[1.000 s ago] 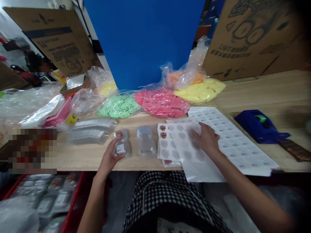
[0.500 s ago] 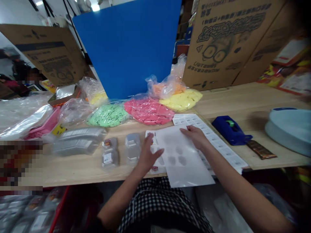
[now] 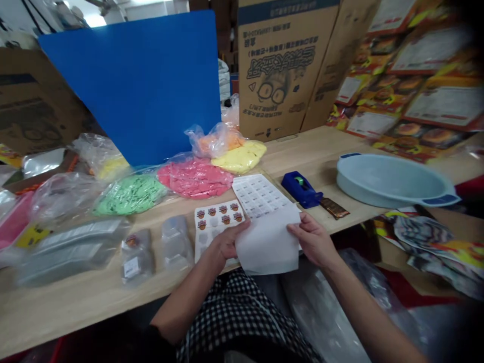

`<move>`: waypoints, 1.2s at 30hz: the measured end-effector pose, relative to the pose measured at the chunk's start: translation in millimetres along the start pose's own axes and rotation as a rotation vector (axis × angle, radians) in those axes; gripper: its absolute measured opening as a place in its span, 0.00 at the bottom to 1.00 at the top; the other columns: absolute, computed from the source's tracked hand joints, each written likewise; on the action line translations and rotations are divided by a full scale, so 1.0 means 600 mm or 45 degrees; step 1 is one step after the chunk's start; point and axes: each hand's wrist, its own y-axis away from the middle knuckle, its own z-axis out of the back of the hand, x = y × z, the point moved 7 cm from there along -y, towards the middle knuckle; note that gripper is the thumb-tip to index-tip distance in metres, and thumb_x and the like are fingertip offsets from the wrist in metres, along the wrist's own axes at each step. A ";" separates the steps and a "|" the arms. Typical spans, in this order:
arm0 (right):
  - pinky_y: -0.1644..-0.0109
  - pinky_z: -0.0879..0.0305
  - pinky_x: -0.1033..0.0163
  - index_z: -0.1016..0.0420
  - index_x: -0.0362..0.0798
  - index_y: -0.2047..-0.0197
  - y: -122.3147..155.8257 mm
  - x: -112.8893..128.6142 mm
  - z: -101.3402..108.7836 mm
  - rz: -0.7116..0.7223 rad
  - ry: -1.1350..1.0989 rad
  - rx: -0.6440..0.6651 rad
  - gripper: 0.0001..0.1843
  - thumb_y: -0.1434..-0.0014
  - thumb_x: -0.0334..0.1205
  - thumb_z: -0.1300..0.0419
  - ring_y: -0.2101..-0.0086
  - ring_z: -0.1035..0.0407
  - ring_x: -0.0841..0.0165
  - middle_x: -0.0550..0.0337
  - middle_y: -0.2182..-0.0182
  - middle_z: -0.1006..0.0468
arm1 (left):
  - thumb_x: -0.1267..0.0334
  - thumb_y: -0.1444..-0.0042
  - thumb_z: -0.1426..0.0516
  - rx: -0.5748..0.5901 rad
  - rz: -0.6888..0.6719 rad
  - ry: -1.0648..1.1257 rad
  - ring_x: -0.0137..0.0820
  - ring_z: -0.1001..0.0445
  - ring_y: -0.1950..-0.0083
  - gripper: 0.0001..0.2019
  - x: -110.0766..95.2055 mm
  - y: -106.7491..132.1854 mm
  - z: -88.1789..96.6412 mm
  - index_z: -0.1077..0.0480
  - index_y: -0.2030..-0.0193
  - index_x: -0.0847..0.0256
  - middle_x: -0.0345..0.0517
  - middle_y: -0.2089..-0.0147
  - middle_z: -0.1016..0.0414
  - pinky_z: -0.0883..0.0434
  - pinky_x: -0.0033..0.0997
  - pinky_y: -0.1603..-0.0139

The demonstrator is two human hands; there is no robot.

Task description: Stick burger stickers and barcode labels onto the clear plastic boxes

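A plain white sheet of paper (image 3: 267, 244) is held by its two side edges, over the front edge of the table. My left hand (image 3: 229, 241) grips its left edge, and my right hand (image 3: 312, 237) pinches the right edge between thumb and fingers. To the left of the sheet lies a sticker sheet (image 3: 207, 222) with round printed stickers and some blank spots. Behind the held paper is a sheet of small printed labels (image 3: 260, 194). Two clear plastic containers, one with a sticker and a label (image 3: 136, 256) and one without (image 3: 176, 243), lie left of my left hand.
A blue tape dispenser (image 3: 300, 189) and a brown packet (image 3: 335, 207) lie right of the labels, near a light blue basin (image 3: 397, 176). Bags of green (image 3: 130, 192), pink (image 3: 196, 177) and yellow (image 3: 242, 156) material line the back. A blue board (image 3: 139, 85) and cardboard box (image 3: 283, 65) stand behind.
My left hand, open before, has closed on the paper's left edge. The paper has come off the sticker sheet, uncovering its printed stickers. The view has turned right.
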 end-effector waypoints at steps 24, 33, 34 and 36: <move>0.50 0.49 0.54 0.28 0.51 0.58 0.078 0.070 -0.061 1.078 1.710 0.239 0.09 0.37 0.41 0.48 0.60 0.30 0.66 0.60 0.61 0.21 | 0.60 0.49 0.42 -0.173 -0.455 -1.065 0.39 0.25 0.58 0.13 -0.034 0.055 -0.106 0.25 0.59 0.63 0.46 0.58 0.21 0.30 0.35 0.55; 0.55 0.49 0.57 0.28 0.48 0.64 0.089 0.072 -0.056 1.197 1.769 0.297 0.10 0.37 0.36 0.50 0.65 0.32 0.69 0.61 0.68 0.22 | 0.58 0.49 0.43 -0.054 -0.330 -1.230 0.34 0.27 0.63 0.11 -0.015 0.051 -0.107 0.25 0.65 0.64 0.45 0.64 0.22 0.32 0.29 0.60; 0.56 0.48 0.57 0.28 0.48 0.65 0.086 0.074 -0.048 1.177 1.743 0.257 0.10 0.37 0.36 0.50 0.66 0.32 0.69 0.61 0.69 0.22 | 0.58 0.50 0.43 -0.041 -0.312 -1.178 0.34 0.27 0.63 0.11 -0.012 0.050 -0.105 0.25 0.66 0.65 0.45 0.65 0.22 0.32 0.29 0.61; 0.59 0.46 0.58 0.29 0.47 0.68 0.079 0.087 -0.024 1.130 1.637 0.057 0.10 0.38 0.36 0.49 0.68 0.32 0.68 0.61 0.72 0.23 | 0.59 0.51 0.42 -0.065 -0.264 -1.026 0.35 0.27 0.63 0.12 -0.005 0.045 -0.095 0.25 0.65 0.65 0.45 0.65 0.22 0.31 0.29 0.62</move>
